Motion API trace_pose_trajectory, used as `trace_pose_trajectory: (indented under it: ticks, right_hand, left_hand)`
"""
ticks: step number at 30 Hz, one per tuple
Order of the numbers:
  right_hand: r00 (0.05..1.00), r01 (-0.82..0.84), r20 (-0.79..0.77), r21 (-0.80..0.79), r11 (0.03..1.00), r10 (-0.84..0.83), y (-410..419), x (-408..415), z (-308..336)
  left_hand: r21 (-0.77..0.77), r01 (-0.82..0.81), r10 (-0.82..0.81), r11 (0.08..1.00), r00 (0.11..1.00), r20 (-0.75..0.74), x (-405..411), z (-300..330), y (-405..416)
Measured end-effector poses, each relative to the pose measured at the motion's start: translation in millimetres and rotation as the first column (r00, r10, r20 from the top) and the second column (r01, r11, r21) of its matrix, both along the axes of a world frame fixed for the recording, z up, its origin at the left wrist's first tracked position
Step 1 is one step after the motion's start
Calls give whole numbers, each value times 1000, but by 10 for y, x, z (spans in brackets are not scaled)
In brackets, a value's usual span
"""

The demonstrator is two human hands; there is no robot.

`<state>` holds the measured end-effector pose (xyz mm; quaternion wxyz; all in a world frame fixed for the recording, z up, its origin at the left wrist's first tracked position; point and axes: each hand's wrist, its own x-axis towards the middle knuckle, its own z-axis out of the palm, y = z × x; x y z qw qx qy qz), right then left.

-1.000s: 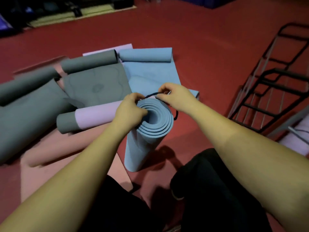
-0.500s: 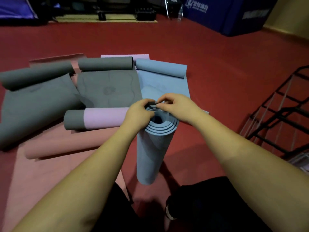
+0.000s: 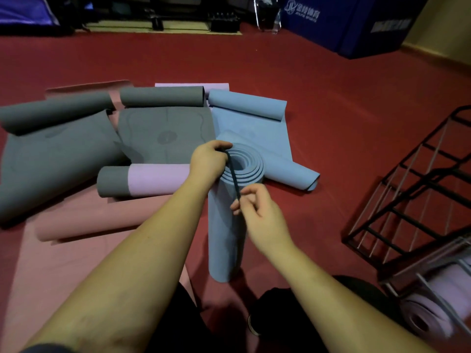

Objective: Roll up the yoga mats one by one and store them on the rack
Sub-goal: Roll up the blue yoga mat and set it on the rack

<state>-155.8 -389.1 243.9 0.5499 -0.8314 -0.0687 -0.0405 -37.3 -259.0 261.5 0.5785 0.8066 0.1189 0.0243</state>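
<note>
A rolled blue yoga mat [image 3: 224,233] stands upright on the red floor in front of me. A dark elastic band [image 3: 233,178] stretches across its spiral top. My left hand [image 3: 207,161] pinches the band's far end at the roll's top left rim. My right hand [image 3: 257,210] pinches the near end, pulled down over the front of the roll. The black wire rack [image 3: 413,194] stands at the right, with a rolled lilac mat [image 3: 433,314] stored low in it.
Several partly unrolled mats lie on the floor beyond the roll: grey ones [image 3: 51,154] at left, a blue one [image 3: 254,128], a lilac and grey roll [image 3: 142,180], and pink ones [image 3: 84,220]. Blue padded blocks [image 3: 356,24] stand at the far right. My dark-clothed knees are below.
My right hand has pulled the band from the roll's top toward me and down its front. The left hand stays at the top rim. The view has tilted up, showing more of the room.
</note>
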Motion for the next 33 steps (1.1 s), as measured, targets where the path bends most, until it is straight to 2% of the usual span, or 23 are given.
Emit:
trace_pose_trajectory:
  ticks: [3,6,8,11,13,15,16,17,18,19,20,22,24,25,26,28,30,32,33]
  right_hand:
    - [984,141,-133,153,978,-121,-51,110,-215]
    - [964,236,-186,265,935,-190,-38,224,-287]
    - [957,265,-193,282,922,-217,-38,275,-301]
    - [956,278,-167,246,929,-242,-63,310,-303]
    - [950,302,-144,197,933,-277,-79,324,-294]
    - [951,303,-116,174,937,-286,-92,340,-305]
    - [955,294,-97,155,943,-282,-89,340,-298]
    - [958,283,-77,129,950,-275,-77,343,-311]
    - [961,274,-57,100,956,-270,-67,344,-321]
    - [960,278,-36,75,958,-277,-55,340,-352]
    - [955,298,-18,84,951,-297,-37,320,-371]
    - [916,396,-24,210,894,-400,-14,302,-418]
    - [835,537,-128,407,739,-536,-20,349,-437]
    - [792,598,-199,445,667,-577,-26,404,-428]
    - [773,626,-263,463,628,-577,-33,460,-395]
    - [802,591,-345,573,568,-487,-78,587,-352]
    - [822,569,-407,619,542,-398,-104,638,-290]
    - [822,569,-434,587,576,-370,-151,669,-296]
    - [804,590,-456,539,601,-381,-175,694,-336]
  left_hand:
    - [-67,-20,20,998,1000,0,10,-73,1]
    - [-95,-81,85,992,995,46,7,-115,-46]
    - [-206,-137,147,969,989,35,9,-171,-65]
    - [-568,-143,156,810,987,-26,17,-292,-105]
    - [-771,-161,165,616,984,-73,-10,-384,-74]
    - [-880,-181,183,438,977,-109,-45,-517,-33]
    - [-872,-173,189,458,977,-95,-91,-530,-33]
    - [-803,-163,201,573,978,-55,-126,-542,-36]
    - [-681,-149,208,717,978,5,-168,-521,-58]
    - [-558,-150,223,816,973,65,-188,-539,-79]
    - [-466,-158,227,870,969,94,-223,-516,-89]
    - [-394,-149,209,907,971,115,-272,-497,-77]
    - [-385,-140,195,912,975,108,-313,-514,-49]
    - [-388,-130,187,912,976,112,-325,-554,-47]
    - [-402,-108,168,909,979,117,-343,-581,-63]
    - [-476,-6,85,879,986,143,-409,-641,-104]
    - [-625,79,35,776,985,168,-474,-690,-96]
    - [-758,66,45,649,991,125,-498,-665,-24]
    - [-765,31,54,643,995,86,-505,-605,14]
